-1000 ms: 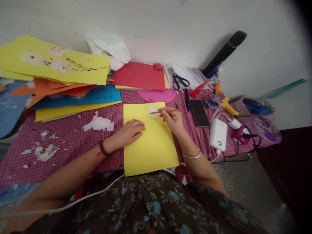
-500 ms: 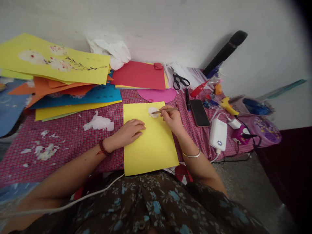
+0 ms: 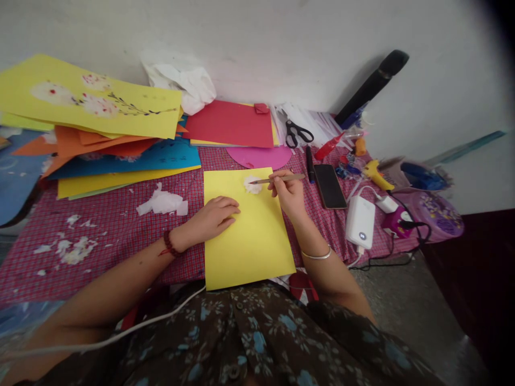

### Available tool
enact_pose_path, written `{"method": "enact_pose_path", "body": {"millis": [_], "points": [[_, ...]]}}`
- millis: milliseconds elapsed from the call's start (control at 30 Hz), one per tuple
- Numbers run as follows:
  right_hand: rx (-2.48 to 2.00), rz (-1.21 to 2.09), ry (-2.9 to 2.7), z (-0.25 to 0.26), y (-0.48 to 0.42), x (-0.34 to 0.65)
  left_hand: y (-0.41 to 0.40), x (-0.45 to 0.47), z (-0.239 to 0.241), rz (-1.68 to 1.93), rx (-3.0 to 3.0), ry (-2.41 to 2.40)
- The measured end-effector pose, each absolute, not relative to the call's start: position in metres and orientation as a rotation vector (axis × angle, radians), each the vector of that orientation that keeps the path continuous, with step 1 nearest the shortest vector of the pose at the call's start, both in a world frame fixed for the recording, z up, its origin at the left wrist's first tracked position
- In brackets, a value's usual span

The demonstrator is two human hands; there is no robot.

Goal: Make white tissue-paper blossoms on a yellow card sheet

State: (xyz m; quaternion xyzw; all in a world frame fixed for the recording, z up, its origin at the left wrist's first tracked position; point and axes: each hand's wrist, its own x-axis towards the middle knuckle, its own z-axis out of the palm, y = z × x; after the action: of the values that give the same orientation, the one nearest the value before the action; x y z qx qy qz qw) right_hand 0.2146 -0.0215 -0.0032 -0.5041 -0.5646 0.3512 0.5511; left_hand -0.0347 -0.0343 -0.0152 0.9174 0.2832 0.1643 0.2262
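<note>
The left hand (image 3: 215, 219) lies loosely on the yellow sheet (image 3: 245, 246), its fingers released. The sheet, smooth and bright, sits on the checked desk (image 3: 124, 230), a pale white blot (image 3: 252, 189) near its far edge. The right hand (image 3: 290, 194), shifted rightward since half a second ago, has fingers grasping a slim brown tool (image 3: 263, 181), tip over the blot. Beyond, a bag (image 3: 396, 174) holds something blue (image 3: 424, 177).

I see the left hand (image 3: 215, 217) resting palm down across the left edge of the yellow paper (image 3: 245, 241). The right hand (image 3: 289, 197) pinches a thin stick (image 3: 263, 181), its tip at the white patch (image 3: 253, 188) near the paper's top edge; contact I can't tell from here. Scissors (image 3: 290, 125) lie near the far edge of the table (image 3: 124, 230), a power bank (image 3: 359, 217) toward its right edge.
</note>
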Motion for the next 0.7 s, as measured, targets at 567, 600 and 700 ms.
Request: {"method": "enact_pose_path", "body": {"millis": [567,600,700], "points": [[-1.319,0.762,-1.495,-0.012,-0.019,0.216,-0.034,-0.034,-0.014,0.443,2.522,0.799],[-1.296,0.796,-1.463,-0.011,-0.019,0.216,-0.034,-0.034,-0.014,0.448,2.522,0.797],[-1.231,0.819,-1.325,-0.007,-0.018,0.216,-0.034,-0.034,-0.015,0.454,2.532,0.789]]}}
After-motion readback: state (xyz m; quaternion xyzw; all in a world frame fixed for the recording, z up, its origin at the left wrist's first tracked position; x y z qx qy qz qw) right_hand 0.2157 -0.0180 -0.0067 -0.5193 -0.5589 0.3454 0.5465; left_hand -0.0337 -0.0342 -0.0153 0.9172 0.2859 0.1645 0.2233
